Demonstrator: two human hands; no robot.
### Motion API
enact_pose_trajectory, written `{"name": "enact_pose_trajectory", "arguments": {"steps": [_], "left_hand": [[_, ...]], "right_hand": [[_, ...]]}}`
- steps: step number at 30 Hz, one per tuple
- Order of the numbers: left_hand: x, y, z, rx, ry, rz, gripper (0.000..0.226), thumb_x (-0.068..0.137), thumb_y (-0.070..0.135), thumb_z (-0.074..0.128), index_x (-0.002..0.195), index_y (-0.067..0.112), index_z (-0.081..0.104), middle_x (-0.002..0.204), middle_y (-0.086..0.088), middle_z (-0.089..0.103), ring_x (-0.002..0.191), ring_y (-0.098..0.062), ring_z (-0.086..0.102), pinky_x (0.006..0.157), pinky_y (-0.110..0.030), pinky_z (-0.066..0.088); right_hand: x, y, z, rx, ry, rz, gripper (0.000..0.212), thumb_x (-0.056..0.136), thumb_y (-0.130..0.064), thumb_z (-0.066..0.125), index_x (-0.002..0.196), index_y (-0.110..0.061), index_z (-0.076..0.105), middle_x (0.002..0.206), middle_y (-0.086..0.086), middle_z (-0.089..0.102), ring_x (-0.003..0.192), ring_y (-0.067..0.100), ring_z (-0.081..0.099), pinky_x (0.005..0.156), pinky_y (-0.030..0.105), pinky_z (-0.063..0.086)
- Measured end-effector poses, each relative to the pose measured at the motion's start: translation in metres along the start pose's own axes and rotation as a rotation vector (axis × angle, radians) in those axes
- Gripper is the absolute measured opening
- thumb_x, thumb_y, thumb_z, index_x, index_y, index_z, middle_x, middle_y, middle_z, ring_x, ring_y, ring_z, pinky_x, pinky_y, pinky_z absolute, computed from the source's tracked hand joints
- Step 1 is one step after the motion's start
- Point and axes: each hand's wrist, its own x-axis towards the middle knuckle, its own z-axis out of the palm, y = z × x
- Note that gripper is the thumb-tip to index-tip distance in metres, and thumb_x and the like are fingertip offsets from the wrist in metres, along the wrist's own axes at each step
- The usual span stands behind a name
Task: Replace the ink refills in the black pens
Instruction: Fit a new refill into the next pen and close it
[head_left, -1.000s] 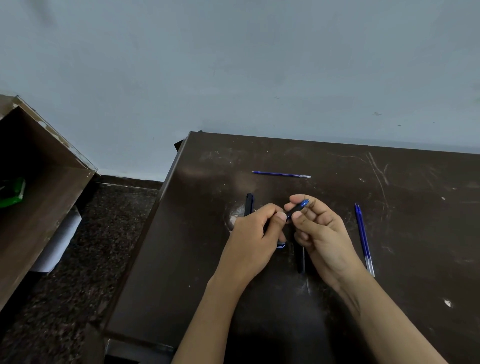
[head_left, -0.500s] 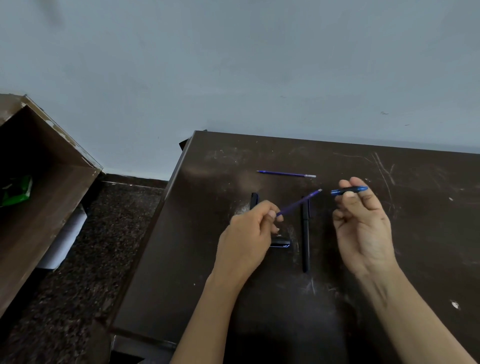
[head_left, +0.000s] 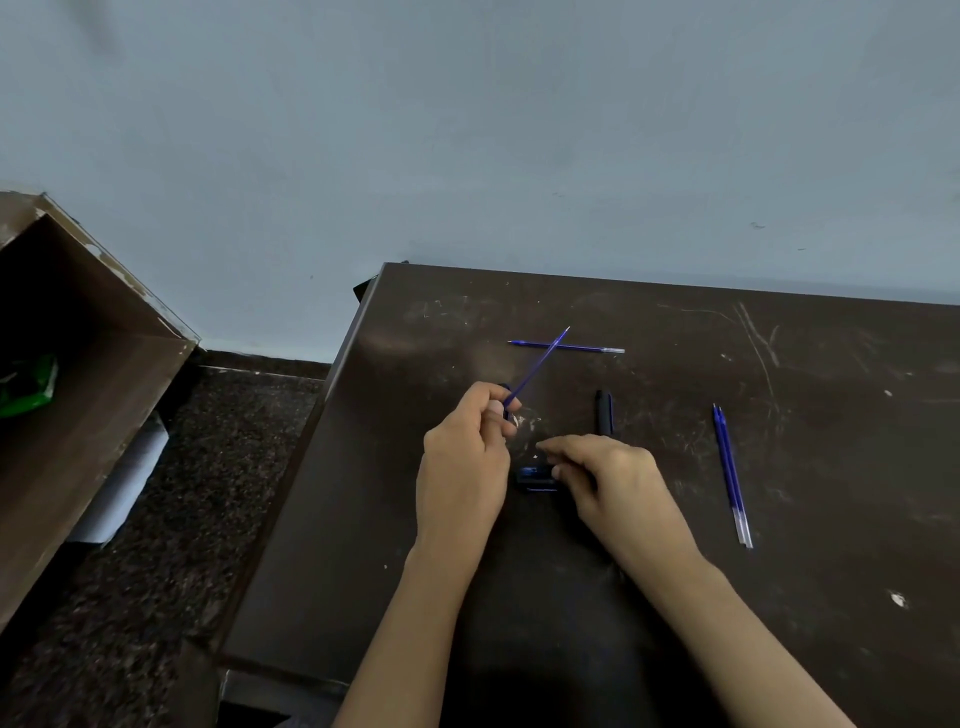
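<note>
Head cam, just the one view. The left hand (head_left: 462, 467) is pinching the lower end of a blue ink refill (head_left: 537, 366) between thumb and fingertips. The refill is up in the air and its tip angles off toward 1 o'clock. It crosses in front of a second refill (head_left: 566, 346) that lies flat on the dark table (head_left: 779, 597), out at 12 o'clock from the hands.

The right hand (head_left: 613, 478) is palm down and low over the table, fingers stretched out together and pointing toward 9 o'clock, holding nothing. Right by its fingertips sits a short black pen piece (head_left: 535, 478) with some blue in it. It's too dark there to say if the fingers actually touch it.

A black pen barrel (head_left: 603, 413) lies on the table just at 12 o'clock from the right hand, partly under its knuckles. Two more blue refills (head_left: 731, 475) lie side by side at 3 o'clock, well apart from the hands.

Way off at 9 o'clock, past the table edge, there's a brown open box (head_left: 104, 389) with something green (head_left: 28, 384) inside.
</note>
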Motion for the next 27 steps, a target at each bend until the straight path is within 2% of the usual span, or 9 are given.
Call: {"name": "enact_pose_trajectory", "arguments": {"steps": [3, 8, 10, 12, 13, 18, 21, 24, 27], "left_hand": [[0.000, 0.001, -0.001, 0.001, -0.009, -0.008, 0.024, 0.100, 0.019, 0.039, 0.100, 0.021, 0.063, 0.078, 0.008, 0.063, 0.065, 0.002, 0.054, 0.062, 0.000, 0.037], [0.001, -0.001, -0.001, -0.010, -0.041, -0.017, 0.023, 0.100, 0.022, 0.039, 0.098, 0.024, 0.061, 0.077, 0.008, 0.063, 0.059, 0.000, 0.051, 0.055, -0.007, 0.037], [0.001, -0.001, -0.001, -0.044, -0.062, -0.035, 0.023, 0.100, 0.022, 0.039, 0.097, 0.025, 0.061, 0.078, 0.007, 0.064, 0.061, 0.000, 0.052, 0.056, -0.009, 0.037], [0.001, 0.000, -0.002, -0.106, -0.099, -0.044, 0.023, 0.100, 0.022, 0.040, 0.096, 0.024, 0.062, 0.079, 0.006, 0.065, 0.064, 0.001, 0.054, 0.060, -0.011, 0.039], [0.001, 0.001, -0.002, -0.140, -0.128, -0.041, 0.022, 0.100, 0.021, 0.040, 0.095, 0.023, 0.062, 0.078, 0.006, 0.065, 0.064, 0.002, 0.055, 0.061, -0.011, 0.040], [-0.002, 0.009, -0.001, -0.190, -0.298, 0.026, 0.021, 0.099, 0.022, 0.043, 0.092, 0.024, 0.062, 0.075, 0.002, 0.066, 0.057, 0.006, 0.052, 0.061, -0.017, 0.046], [-0.004, 0.009, 0.002, -0.227, -0.344, 0.035, 0.020, 0.098, 0.021, 0.044, 0.094, 0.023, 0.063, 0.076, -0.001, 0.067, 0.060, 0.001, 0.055, 0.065, -0.026, 0.052], [-0.003, 0.008, 0.003, -0.236, -0.315, 0.008, 0.020, 0.099, 0.023, 0.043, 0.094, 0.023, 0.063, 0.076, 0.001, 0.068, 0.057, 0.003, 0.053, 0.062, -0.020, 0.048], [-0.004, 0.006, 0.003, -0.245, -0.260, -0.039, 0.022, 0.099, 0.024, 0.043, 0.091, 0.024, 0.063, 0.074, 0.004, 0.067, 0.053, 0.003, 0.050, 0.057, -0.016, 0.044]], "right_hand": [[0.001, -0.003, 0.002, -0.030, 0.015, 0.009, 0.027, 0.081, -0.004, 0.063, 0.103, -0.017, 0.071, 0.095, 0.000, 0.073, 0.093, 0.021, 0.066, 0.082, 0.041, 0.053], [0.001, -0.005, 0.007, -0.066, 0.015, 0.044, 0.026, 0.083, -0.006, 0.063, 0.104, -0.020, 0.071, 0.095, -0.001, 0.072, 0.094, 0.018, 0.064, 0.083, 0.037, 0.053], [0.001, -0.008, 0.007, 0.016, 0.074, 0.069, 0.024, 0.083, -0.007, 0.064, 0.102, -0.020, 0.072, 0.092, -0.007, 0.072, 0.090, 0.008, 0.065, 0.083, 0.026, 0.052], [0.003, -0.013, 0.001, 0.176, 0.125, 0.193, 0.022, 0.084, -0.011, 0.066, 0.100, -0.024, 0.072, 0.087, -0.017, 0.070, 0.085, -0.003, 0.064, 0.077, 0.008, 0.046], [0.003, -0.015, -0.001, 0.286, 0.133, 0.277, 0.020, 0.085, -0.013, 0.066, 0.100, -0.026, 0.072, 0.085, -0.018, 0.071, 0.084, -0.006, 0.064, 0.076, 0.006, 0.046], [0.003, -0.026, -0.010, 0.865, 0.189, 0.554, 0.020, 0.085, -0.015, 0.066, 0.104, -0.018, 0.071, 0.089, 0.003, 0.076, 0.086, 0.013, 0.071, 0.079, 0.026, 0.056], [0.009, -0.033, -0.014, 0.884, 0.212, 0.554, 0.014, 0.085, -0.010, 0.065, 0.098, -0.012, 0.071, 0.084, 0.013, 0.074, 0.078, 0.021, 0.071, 0.076, 0.032, 0.058], [0.025, -0.034, -0.020, 0.916, 0.222, 0.534, 0.012, 0.086, -0.007, 0.064, 0.096, -0.004, 0.069, 0.086, 0.020, 0.070, 0.073, 0.023, 0.065, 0.075, 0.037, 0.056], [0.049, -0.029, -0.034, 0.994, 0.298, 0.480, 0.010, 0.088, -0.005, 0.059, 0.094, -0.004, 0.067, 0.081, 0.012, 0.068, 0.073, 0.017, 0.062, 0.070, 0.030, 0.051]]}}
